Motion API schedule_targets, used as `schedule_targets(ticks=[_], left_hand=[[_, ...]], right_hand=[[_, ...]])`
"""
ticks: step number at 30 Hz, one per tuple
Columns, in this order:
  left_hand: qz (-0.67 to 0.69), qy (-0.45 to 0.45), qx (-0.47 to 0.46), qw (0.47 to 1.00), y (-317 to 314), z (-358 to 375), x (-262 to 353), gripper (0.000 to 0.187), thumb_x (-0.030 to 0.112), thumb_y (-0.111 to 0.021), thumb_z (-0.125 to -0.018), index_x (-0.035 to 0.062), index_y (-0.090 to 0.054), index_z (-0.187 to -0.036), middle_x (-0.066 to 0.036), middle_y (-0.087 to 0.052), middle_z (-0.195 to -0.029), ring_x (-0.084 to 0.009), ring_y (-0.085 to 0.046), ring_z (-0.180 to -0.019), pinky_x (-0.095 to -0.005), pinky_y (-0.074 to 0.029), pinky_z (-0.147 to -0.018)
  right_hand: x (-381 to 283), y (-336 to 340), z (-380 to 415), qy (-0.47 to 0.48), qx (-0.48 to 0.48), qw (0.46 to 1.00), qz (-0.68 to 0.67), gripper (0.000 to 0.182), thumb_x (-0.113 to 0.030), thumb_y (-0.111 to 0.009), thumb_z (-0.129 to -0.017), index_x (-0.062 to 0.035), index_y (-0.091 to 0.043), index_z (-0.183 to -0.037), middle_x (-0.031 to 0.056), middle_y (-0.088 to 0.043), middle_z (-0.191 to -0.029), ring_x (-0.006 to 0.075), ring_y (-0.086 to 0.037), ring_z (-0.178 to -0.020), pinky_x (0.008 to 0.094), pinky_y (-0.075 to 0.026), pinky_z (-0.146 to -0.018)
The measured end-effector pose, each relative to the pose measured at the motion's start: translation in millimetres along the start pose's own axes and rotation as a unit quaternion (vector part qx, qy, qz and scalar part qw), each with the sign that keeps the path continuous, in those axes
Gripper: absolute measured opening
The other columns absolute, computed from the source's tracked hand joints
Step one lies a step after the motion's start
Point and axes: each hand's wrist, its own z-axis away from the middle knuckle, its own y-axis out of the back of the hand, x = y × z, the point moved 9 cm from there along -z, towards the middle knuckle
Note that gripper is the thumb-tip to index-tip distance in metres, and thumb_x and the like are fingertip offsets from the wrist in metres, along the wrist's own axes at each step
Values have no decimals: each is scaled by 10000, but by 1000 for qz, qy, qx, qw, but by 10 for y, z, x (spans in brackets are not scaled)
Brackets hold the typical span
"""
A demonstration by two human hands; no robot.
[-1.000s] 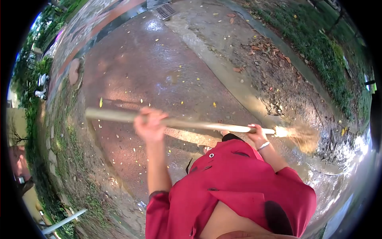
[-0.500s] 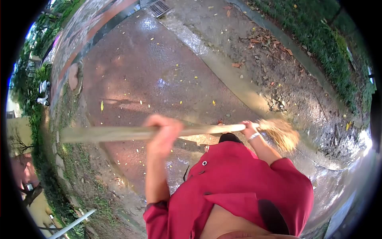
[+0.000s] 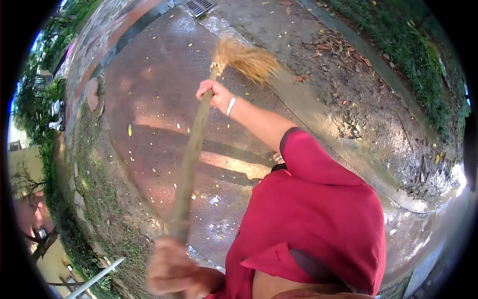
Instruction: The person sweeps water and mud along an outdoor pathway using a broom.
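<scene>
A broom [image 3: 191, 154] with a long wooden handle and straw bristles [image 3: 246, 61] slants across the view. My right hand [image 3: 214, 94] is stretched forward and wrapped round the handle just below the bristles; a pale band circles that wrist. Close to my body at the bottom, my left hand [image 3: 174, 269] grips the handle's other end, slightly blurred. The bristles overlap the wet paving and the edge of the muddy strip in this view.
Wet reddish paving [image 3: 164, 94] carries scattered small leaves. A drain grate [image 3: 198, 7] lies at the top. Brown leaves [image 3: 343, 47] gather on the muddy strip beside a kerb and grass [image 3: 398, 55]. A white pole [image 3: 97, 279] shows lower left, a parked scooter [image 3: 56, 115] far left.
The broom has swung from lying crosswise to pointing forward. My right hand and the bristles moved up and left; my left hand came down towards the bottom edge.
</scene>
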Motion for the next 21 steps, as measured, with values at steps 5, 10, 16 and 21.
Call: schedule_targets(ticks=[5,10,16,21], left_hand=[[-43,14,-174,984,-524,213,-398,165,128,-707,-597,107,-544,-615,32,-457,-462,-118,-511,-544,-299,-412,-684],[5,-44,-135,990,-15,420,-112,157,103,-665,-656,94,-511,-628,39,-441,-459,-86,-489,-526,-316,-376,-748],[167,-83,213,959,1907,1189,283,147,187,-508,-746,128,-399,-667,17,-358,-484,-117,-383,-480,-325,-307,-611],[320,-20,271,908,3053,1914,-457,118,68,-516,-765,62,-403,-733,58,-323,-450,-66,-369,-471,-320,-317,-857]], right_hand=[[-288,-556,-86,-69,-56,995,-33,207,1,-474,-759,-51,-395,-576,-27,-376,-459,58,-375,-390,192,-357,-418],[56,-819,94,-38,-73,997,-3,160,-12,-496,-759,-45,-411,-628,-27,-382,-481,60,-390,-417,187,-356,-424],[716,112,901,84,78,972,207,216,-96,-533,-731,-62,-421,-549,64,-425,-516,207,-455,-528,365,-427,-608],[1083,1403,2007,151,175,964,128,104,-51,-489,-746,-34,-387,-742,78,-422,-585,210,-450,-600,374,-426,-669]])
